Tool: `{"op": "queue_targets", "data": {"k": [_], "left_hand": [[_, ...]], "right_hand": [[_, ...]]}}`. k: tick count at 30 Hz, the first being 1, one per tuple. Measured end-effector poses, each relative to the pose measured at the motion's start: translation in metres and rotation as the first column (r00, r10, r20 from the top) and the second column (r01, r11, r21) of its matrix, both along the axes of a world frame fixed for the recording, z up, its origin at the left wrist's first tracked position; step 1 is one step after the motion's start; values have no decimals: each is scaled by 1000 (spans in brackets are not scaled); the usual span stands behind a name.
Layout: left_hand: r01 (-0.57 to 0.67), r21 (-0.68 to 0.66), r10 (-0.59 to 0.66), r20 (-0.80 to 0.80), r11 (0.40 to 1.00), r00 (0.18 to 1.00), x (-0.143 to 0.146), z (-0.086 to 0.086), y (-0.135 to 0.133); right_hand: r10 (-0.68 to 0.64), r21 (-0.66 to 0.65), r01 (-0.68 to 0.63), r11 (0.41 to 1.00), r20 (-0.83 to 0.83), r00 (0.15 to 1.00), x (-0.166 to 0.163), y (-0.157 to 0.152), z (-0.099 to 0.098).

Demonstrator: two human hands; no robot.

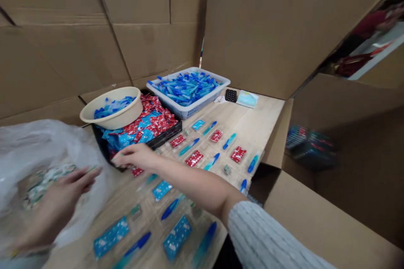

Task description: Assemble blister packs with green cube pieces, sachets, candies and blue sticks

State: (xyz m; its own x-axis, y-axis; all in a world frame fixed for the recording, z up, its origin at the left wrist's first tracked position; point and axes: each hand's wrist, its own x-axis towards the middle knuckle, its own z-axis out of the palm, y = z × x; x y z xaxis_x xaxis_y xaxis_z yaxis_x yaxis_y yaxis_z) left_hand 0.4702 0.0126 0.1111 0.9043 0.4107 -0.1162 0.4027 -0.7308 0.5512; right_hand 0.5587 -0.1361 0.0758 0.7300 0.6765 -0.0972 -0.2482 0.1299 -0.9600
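Observation:
My left hand [65, 199], smeared by motion, is over the mouth of a clear plastic bag [47, 138]. Its fingers are pinched, with a small greenish bit at their tips. Small green-and-white pieces [47, 180] lie in the bag. My right hand [135, 156] reaches across the table, fingertips pinched beside the black tray's near corner; something small and pale may be between them. Under my right arm are clear trays in rows, with red packets [194, 158], blue packets [112, 236], blue-and-teal pen-shaped pieces [212, 161] and small green-and-white blocks [135, 212].
A black tray [166, 134] of red and blue packets holds a cream bowl [126, 115] on top. Behind stands a white basket [202, 105] full of blue pen-shaped pieces. A face mask [248, 98] lies farther right. Cardboard walls [252, 29] surround the table; an open carton [315, 206] stands right.

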Motion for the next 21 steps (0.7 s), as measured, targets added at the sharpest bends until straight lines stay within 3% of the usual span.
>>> {"op": "queue_targets", "data": {"k": [1, 3, 5, 6, 8, 10, 13, 16, 19, 21], "left_hand": [[26, -163, -20, 43, 986, 999, 17, 7, -35], [190, -436, -131, 160, 880, 978, 57, 8, -107], [366, -513, -266, 260, 776, 928, 104, -3, -176], [410, -509, -297, 291, 757, 909, 128, -11, -207], [368, -409, -260, 296, 835, 919, 176, -30, -262], [340, -346, -246, 287, 874, 926, 219, -49, -303], [311, -245, -248, 256, 918, 934, 264, -73, -338], [294, -127, -266, 199, 947, 943, 285, -91, -352], [308, -31, -299, 163, 951, 940, 288, -103, -356], [348, 65, -354, 177, 935, 918, 286, -108, -358]], "right_hand": [[-49, 61, 53, 997, -62, 997, 5, -34, 4], [-172, 108, 183, 977, -107, 979, 15, -104, 9], [-315, 105, 327, 939, -113, 942, 24, -175, 8], [-388, 90, 396, 914, -96, 917, 29, -210, 7], [-534, 24, 537, 843, -72, 842, 37, -274, 0], [-640, -31, 640, 768, -29, 768, 46, -330, -9], [-696, -115, 697, 707, 60, 716, 59, -392, -24], [-633, -225, 665, 713, 202, 747, 78, -422, -37], [-434, -381, 571, 727, 389, 812, 103, -424, -46], [-228, -496, 526, 690, 541, 810, 120, -416, -48]]}}
